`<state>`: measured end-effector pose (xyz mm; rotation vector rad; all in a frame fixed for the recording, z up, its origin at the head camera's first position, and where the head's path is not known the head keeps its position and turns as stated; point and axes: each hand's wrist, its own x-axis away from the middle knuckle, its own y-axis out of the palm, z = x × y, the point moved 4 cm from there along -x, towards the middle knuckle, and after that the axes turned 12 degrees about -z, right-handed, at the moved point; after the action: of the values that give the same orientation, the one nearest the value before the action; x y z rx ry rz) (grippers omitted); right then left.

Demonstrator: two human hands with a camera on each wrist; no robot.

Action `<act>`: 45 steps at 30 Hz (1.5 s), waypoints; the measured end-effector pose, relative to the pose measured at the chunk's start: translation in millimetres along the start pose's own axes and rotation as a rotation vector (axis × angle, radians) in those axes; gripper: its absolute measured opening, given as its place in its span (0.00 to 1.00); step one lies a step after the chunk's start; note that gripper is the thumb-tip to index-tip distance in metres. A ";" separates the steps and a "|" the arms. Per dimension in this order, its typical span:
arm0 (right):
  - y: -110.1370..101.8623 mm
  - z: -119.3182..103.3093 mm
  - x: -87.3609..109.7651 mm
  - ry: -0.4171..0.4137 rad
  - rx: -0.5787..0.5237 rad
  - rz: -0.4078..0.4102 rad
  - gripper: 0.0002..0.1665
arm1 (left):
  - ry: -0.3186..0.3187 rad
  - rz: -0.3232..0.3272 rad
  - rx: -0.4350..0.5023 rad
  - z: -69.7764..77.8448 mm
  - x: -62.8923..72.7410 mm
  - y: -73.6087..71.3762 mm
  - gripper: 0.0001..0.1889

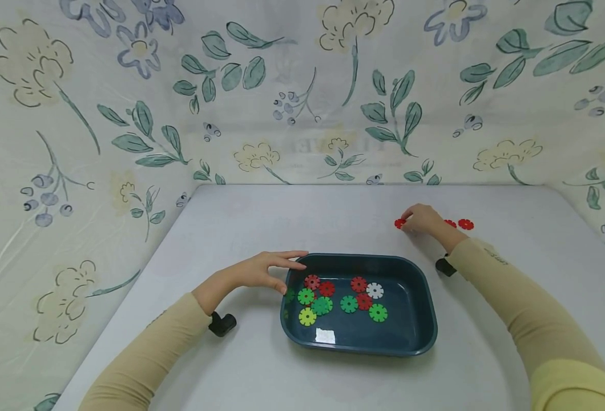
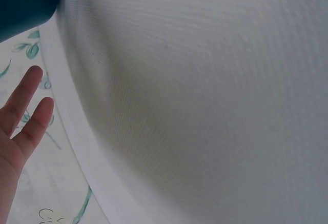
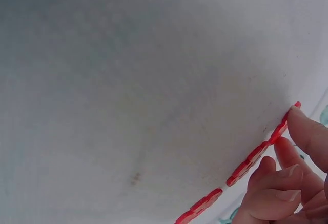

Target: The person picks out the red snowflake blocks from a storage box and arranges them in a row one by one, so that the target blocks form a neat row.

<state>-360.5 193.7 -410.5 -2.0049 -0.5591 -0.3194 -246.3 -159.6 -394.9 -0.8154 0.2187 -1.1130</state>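
Note:
My right hand pinches a red notched disc at the left end of a row on the table, beyond the tray. In the right wrist view, thumb and a finger meet at that disc's edge, the other fingers bent beside it. More red discs lie to its right, one partly behind the wrist. My left hand rests with extended fingers on the upper left corner of the dark blue tray, thumb at its left side. Inside are red discs, green discs, a yellow-green disc and a white disc.
The white table stretches around the tray and meets a flower-patterned cloth at the back and left. A black wrist device sits under the left wrist, another under the right.

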 end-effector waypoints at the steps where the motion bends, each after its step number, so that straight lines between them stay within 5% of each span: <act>1: -0.2 0.0 -0.3 0.004 -0.005 -0.001 0.22 | -0.002 0.000 0.000 -0.1 0.0 -0.2 0.31; 15: -0.8 1.1 -2.3 0.012 -0.028 -0.011 0.23 | 0.003 -0.003 0.007 -1.1 0.7 -0.1 0.31; 21: -17.8 0.0 8.1 -0.027 -0.072 -0.004 0.26 | -0.003 -0.005 0.010 -1.0 0.3 -0.2 0.32; 33: -57.5 -26.4 77.3 -0.171 -0.145 0.081 0.28 | 0.014 0.002 0.014 -1.5 -0.6 0.0 0.32; 45: -31.1 -45.0 131.5 -0.306 -0.140 0.056 0.26 | 0.007 0.005 0.027 -1.9 -0.7 -0.5 0.31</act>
<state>-263.1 199.7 -306.8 -2.2180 -0.6842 -0.0156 -247.9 -160.0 -396.0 -0.7869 0.2114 -1.1124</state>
